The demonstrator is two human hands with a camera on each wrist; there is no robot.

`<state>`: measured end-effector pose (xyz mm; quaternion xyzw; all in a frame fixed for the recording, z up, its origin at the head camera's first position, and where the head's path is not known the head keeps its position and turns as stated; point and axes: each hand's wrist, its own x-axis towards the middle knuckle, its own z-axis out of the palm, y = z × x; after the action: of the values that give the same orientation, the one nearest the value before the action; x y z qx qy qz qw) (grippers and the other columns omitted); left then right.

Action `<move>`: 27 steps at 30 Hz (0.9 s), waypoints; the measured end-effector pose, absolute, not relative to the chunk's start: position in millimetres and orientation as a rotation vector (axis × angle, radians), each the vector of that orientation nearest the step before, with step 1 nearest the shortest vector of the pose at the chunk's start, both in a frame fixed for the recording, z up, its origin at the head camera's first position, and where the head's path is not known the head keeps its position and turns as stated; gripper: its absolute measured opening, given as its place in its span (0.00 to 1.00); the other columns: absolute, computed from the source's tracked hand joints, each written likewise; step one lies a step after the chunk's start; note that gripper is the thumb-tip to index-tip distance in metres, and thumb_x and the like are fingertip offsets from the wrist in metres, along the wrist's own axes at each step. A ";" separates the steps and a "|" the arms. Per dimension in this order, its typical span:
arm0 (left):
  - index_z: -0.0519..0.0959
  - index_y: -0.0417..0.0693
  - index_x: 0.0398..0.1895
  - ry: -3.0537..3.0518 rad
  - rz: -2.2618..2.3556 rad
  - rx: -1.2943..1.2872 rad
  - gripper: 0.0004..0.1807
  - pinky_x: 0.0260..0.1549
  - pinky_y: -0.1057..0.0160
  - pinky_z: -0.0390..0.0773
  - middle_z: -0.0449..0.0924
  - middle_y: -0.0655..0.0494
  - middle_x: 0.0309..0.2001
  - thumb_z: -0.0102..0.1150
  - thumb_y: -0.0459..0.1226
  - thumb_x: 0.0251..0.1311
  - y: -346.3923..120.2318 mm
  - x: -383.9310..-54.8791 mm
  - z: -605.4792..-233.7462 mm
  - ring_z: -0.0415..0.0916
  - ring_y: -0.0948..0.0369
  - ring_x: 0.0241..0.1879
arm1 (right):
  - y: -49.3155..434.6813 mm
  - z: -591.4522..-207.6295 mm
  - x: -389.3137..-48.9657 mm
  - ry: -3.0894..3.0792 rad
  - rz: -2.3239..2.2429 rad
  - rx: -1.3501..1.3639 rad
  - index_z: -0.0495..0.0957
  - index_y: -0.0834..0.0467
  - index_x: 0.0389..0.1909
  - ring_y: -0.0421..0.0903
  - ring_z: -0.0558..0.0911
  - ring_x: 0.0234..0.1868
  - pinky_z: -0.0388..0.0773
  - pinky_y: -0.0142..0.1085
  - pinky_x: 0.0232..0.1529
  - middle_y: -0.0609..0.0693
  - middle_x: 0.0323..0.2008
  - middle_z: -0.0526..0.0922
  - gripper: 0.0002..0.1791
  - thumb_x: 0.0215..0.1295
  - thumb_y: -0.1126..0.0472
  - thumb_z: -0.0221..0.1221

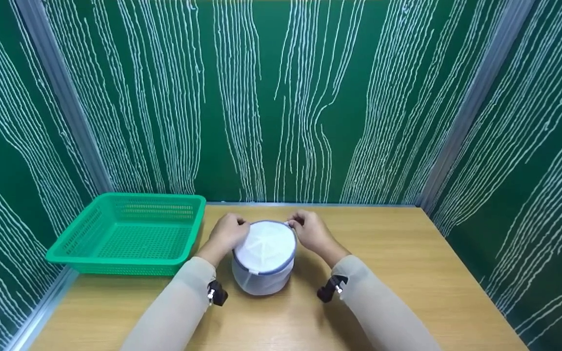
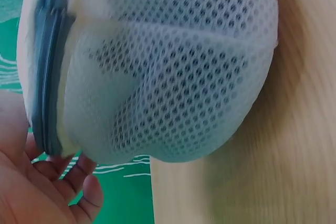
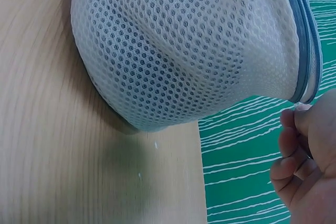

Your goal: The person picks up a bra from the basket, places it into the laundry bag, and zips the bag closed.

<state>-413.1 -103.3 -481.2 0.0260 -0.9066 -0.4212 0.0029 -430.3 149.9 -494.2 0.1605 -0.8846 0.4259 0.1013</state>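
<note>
A white mesh laundry bag [image 1: 266, 248] stands on the table in front of me, shaped like a short drum. Its flat lid is edged by a blue-grey zip [image 3: 304, 40], which follows the rim. My left hand [image 1: 227, 231] grips the rim at the upper left, with the thumb over the lid. On the opposite side my right hand [image 1: 312, 233] pinches a small light tab at the zip's edge. The bag's honeycomb mesh wall [image 2: 184, 77] bulges and creases below the zip in both wrist views. What lies inside is hidden.
A green plastic basket [image 1: 188, 261] with perforated walls stands at the left, close beside my left forearm. The wooden table [image 1: 408, 273] ends at green panels [image 1: 281, 170] with wavy white lines, framed by grey posts.
</note>
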 end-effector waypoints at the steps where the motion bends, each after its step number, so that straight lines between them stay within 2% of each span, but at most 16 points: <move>1: 0.89 0.44 0.61 -2.834 -1.324 0.054 0.18 0.68 0.44 0.85 0.89 0.46 0.60 0.56 0.43 0.84 -103.5 -413.9 -480.9 0.84 0.50 0.60 | 150.3 -494.7 -431.1 -2.609 1.254 0.480 0.89 0.61 0.44 0.53 0.91 0.50 0.92 0.48 0.58 0.56 0.44 0.93 0.06 0.81 0.71 0.63; 6: 0.91 0.46 0.57 -2.798 -1.346 -0.058 0.15 0.72 0.45 0.83 0.91 0.46 0.59 0.58 0.40 0.82 -97.1 -412.5 -476.2 0.85 0.49 0.64 | 149.7 -497.1 -434.9 -2.602 1.218 0.498 0.89 0.61 0.44 0.53 0.91 0.51 0.92 0.49 0.58 0.57 0.44 0.93 0.06 0.81 0.71 0.64; 12: 0.91 0.46 0.57 -2.815 -1.352 -0.121 0.14 0.71 0.45 0.84 0.92 0.46 0.59 0.60 0.41 0.83 -81.3 -410.8 -467.7 0.86 0.49 0.64 | 146.0 -496.9 -435.9 -2.599 1.228 0.525 0.90 0.62 0.45 0.53 0.91 0.50 0.92 0.49 0.58 0.57 0.44 0.94 0.06 0.82 0.70 0.64; 20: 0.94 0.47 0.51 -2.850 -1.211 -0.288 0.12 0.65 0.46 0.86 0.94 0.49 0.52 0.63 0.39 0.82 -68.2 -414.8 -462.5 0.88 0.50 0.57 | 143.0 -494.7 -433.5 -2.604 1.225 0.542 0.89 0.61 0.45 0.52 0.91 0.49 0.92 0.48 0.57 0.57 0.44 0.93 0.05 0.81 0.70 0.65; 27: 0.92 0.50 0.48 -2.863 -1.219 -0.263 0.08 0.62 0.48 0.87 0.92 0.52 0.49 0.64 0.38 0.82 -65.9 -413.6 -461.3 0.87 0.53 0.53 | 143.9 -495.8 -433.8 -2.613 1.225 0.546 0.89 0.60 0.45 0.52 0.91 0.50 0.92 0.47 0.57 0.56 0.45 0.93 0.06 0.81 0.70 0.65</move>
<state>-413.6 -65.9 -461.3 -0.0842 -0.9168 -0.3903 0.0094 -433.8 143.9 -495.8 0.1849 -0.8850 0.4150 0.1021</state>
